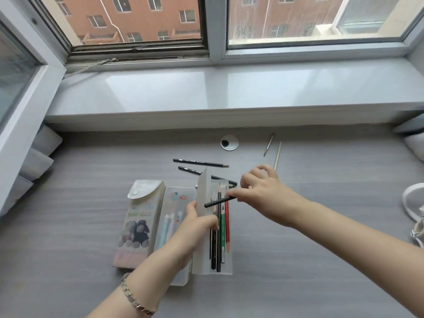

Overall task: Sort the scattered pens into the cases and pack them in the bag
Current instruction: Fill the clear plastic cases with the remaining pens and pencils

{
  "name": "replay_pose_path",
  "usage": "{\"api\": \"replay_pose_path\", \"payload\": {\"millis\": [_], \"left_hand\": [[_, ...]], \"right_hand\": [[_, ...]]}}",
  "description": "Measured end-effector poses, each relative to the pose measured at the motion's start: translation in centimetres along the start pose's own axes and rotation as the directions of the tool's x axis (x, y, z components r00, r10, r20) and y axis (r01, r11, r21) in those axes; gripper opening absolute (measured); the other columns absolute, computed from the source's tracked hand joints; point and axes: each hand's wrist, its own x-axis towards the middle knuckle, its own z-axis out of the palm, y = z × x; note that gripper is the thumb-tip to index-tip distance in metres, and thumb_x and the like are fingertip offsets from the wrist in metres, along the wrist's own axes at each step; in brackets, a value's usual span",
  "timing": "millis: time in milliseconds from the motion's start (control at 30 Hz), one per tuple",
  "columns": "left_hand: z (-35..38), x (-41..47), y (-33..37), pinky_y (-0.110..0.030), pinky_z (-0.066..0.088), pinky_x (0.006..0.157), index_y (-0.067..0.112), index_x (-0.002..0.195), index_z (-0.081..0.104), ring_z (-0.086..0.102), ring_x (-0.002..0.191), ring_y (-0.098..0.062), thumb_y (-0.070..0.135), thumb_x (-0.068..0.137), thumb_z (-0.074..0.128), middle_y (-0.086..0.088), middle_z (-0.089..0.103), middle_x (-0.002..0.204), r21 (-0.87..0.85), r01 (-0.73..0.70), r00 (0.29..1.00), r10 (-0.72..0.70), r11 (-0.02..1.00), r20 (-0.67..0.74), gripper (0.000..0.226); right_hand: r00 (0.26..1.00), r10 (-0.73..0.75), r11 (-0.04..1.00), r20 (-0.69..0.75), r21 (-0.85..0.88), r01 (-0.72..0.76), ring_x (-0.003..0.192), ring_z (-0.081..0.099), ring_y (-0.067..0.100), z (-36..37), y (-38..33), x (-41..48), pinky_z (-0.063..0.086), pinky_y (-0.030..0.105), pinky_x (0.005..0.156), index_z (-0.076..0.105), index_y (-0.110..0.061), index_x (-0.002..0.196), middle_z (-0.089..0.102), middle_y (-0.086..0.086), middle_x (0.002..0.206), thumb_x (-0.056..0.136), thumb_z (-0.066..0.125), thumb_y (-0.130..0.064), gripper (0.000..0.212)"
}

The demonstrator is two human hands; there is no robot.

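Grey wood-grain counter (68, 226) runs under a pale windowsill (229, 92), with a brick building beyond the glass. A round cable grommet (229, 143) sits at the back of the counter. To its right lie two pale pencils (268, 145), near each other but apart. Two black pencils (200, 163) lie loose in front of the grommet, the nearer one partly hidden behind an upright lid. At the far right edge a white bag strap (410, 203) shows; the bag itself is mostly out of view.

Three cases lie side by side. The printed case (137, 226), with plush toys pictured on it, has its snap flap closed. Just beside it, the clear case (181, 196) holds pale blue pens (164, 228). The frosted case (226, 260) is open, and its tray holds a red pencil (227, 226), a green pencil (223, 228) and several dark ones lying lengthwise.

The left grip (197, 223), a bracelet (133, 297) on its wrist, has thumb and fingers curled on the frosted lid (204, 191), holding it upright. The right grip (259, 191) pinches one end of a black pencil (218, 202), held crosswise above the open tray.
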Motion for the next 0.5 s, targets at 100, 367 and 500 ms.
{"api": "replay_pose_path", "payload": {"millis": [100, 367, 500], "left_hand": [[0.0, -0.5, 0.0, -0.034, 0.04, 0.086, 0.026, 0.142, 0.021, 0.049, 0.099, -0.012, 0.012, 0.072, 0.054, 0.002, 0.052, 0.112, 0.017, 0.02, 0.999, -0.02, 1.0, 0.031, 0.078], [-0.3, 0.8, 0.8, -0.039, 0.042, 0.083, 0.029, 0.138, 0.024, 0.051, 0.1, -0.026, 0.02, 0.051, 0.048, -0.004, 0.054, 0.1, -0.018, 0.007, 1.0, -0.006, 1.0, 0.022, 0.091], [-1.0, 1.6, 1.3, -0.032, 0.04, 0.072, 0.026, 0.141, 0.021, 0.052, 0.089, -0.019, 0.016, 0.067, 0.052, -0.002, 0.055, 0.099, -0.074, -0.012, 0.999, 0.008, 0.997, -0.049, 0.081]], "right_hand": [[0.999, -0.052, 0.997, -0.006, -0.063, 0.051, 0.076, 0.055, 0.022, 0.0, 1.5, 0.8, 0.046, 0.049, 0.088, 0.066, -0.033, 0.095, 0.056, -0.001, 0.076, 0.053, 0.08, 0.003, 0.056], [0.935, -0.353, 0.904, -0.025, 0.247, 0.348, 0.094, 0.058, 0.027, 2.7, -1.1, 2.1, 0.052, 0.034, 0.079, 0.052, -0.023, 0.107, 0.062, 0.008, 0.096, 0.08, 0.047, -0.004, 0.034], [0.99, 0.131, 0.912, 0.061, 0.385, -0.144, 0.097, 0.053, 0.028, 4.4, 0.6, 4.0, 0.045, 0.038, 0.083, 0.061, -0.013, 0.111, 0.063, 0.01, 0.102, 0.083, 0.044, 0.006, 0.038]]}}
